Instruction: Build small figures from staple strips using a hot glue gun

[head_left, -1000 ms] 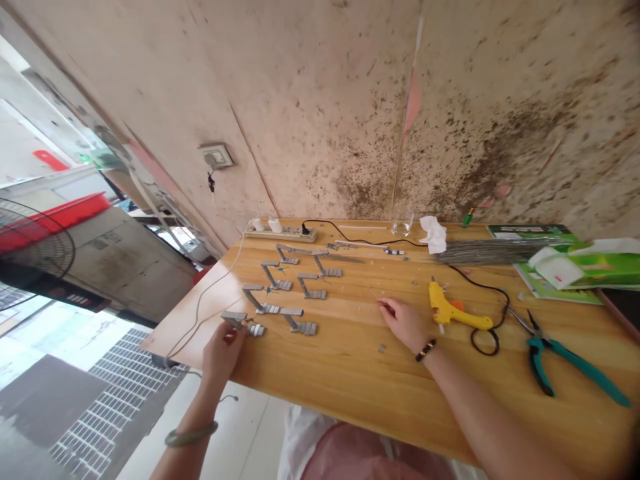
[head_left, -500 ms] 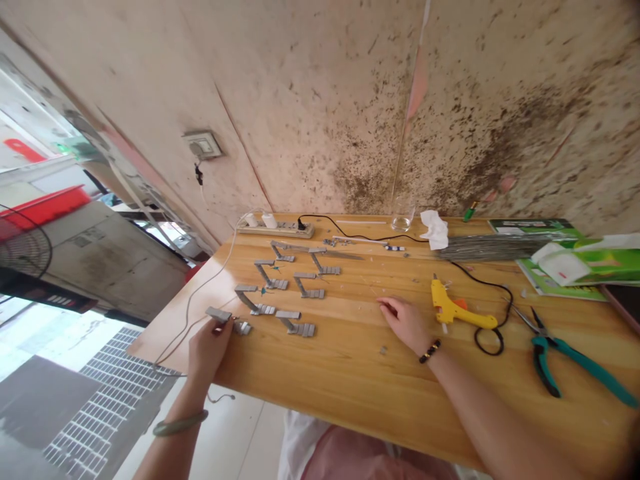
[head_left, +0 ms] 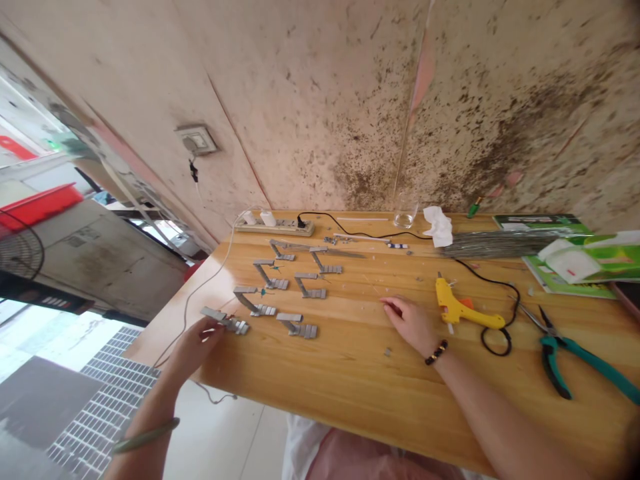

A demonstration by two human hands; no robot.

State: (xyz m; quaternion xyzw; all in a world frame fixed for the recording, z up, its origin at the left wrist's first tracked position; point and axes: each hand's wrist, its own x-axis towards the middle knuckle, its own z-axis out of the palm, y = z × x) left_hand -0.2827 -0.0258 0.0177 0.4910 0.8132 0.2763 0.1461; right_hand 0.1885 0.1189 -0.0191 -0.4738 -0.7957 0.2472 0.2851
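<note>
My left hand (head_left: 195, 343) is at the near left of the table, beside a grey stepped piece (head_left: 215, 313) with a flat top and a ridged base (head_left: 237, 326). Its thumb and fingers are apart, close to the piece; some fingertips are hidden behind it. My right hand (head_left: 407, 323) rests on the wood with its fingers pinched. A thin pale strand (head_left: 374, 285) runs out from those fingertips. Between the hands stand several similar grey pieces, among them a near one (head_left: 297, 327) and one with a small blue bit (head_left: 255, 301).
A yellow glue gun (head_left: 465, 310) and teal-handled pliers (head_left: 560, 347) lie to the right. Behind are a power strip (head_left: 275, 227), a glass (head_left: 404, 217), crumpled tissue (head_left: 438, 227) and a bundle of grey strips (head_left: 500, 244). A white cable (head_left: 207, 281) crosses the left edge.
My left hand has drawn back to the left and loosened its fingers from the grey piece, which stays on the table. My right hand is nearly still.
</note>
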